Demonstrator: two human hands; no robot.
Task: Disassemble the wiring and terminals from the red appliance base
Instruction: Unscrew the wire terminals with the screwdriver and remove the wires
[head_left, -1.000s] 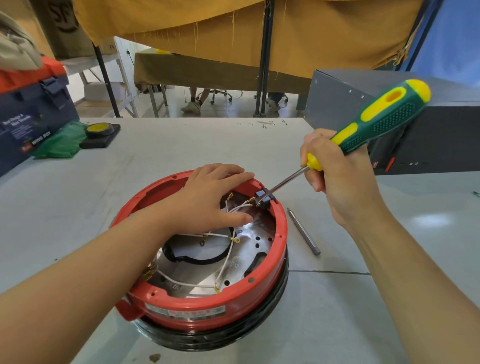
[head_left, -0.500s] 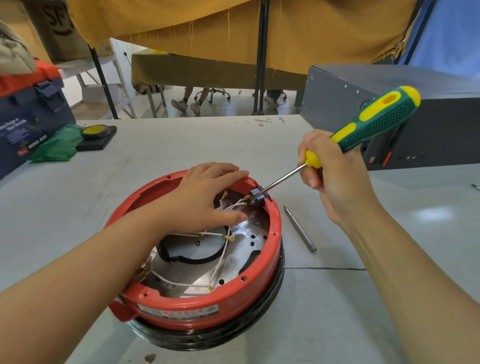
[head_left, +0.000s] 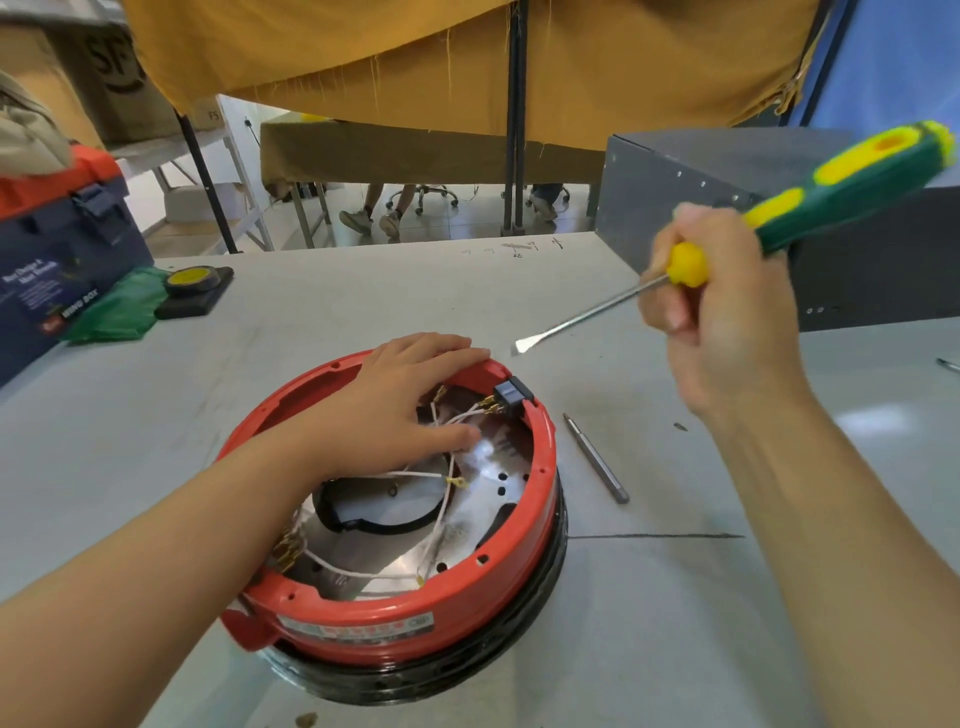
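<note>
Since the earlier frames the screwdriver (head_left: 810, 208) has come away from the black connector (head_left: 511, 394): its flat tip, which was wedged against that block, now hangs in the air above the tabletop (head_left: 337, 312), up and to the right of the base (head_left: 415, 613). The right hand (head_left: 727, 317) has lifted with it, fingers wrapped round the shaft end of the green and yellow handle.

The left hand (head_left: 400, 410) lies flat over the far rim of the base, fingers straight, the thumb down inside among the white wires (head_left: 441, 514); it presses and steadies, it does not pinch anything that can be made out.

The base sits on the tabletop close to the person, open side up. The connector is seated in a notch on the far right of its rim, brass terminals pointing inward to the left with wires on them. From the tip it lies down and slightly left, and the screwdriver's long axis already slants towards that side, so the right hand is the nearer for any return to it.

Whether the connector has come loose cannot be told. The left palm hides the wire ends beneath it, and the handle is blurred. A loose bit (head_left: 597, 460) lies just right of the base.
</note>
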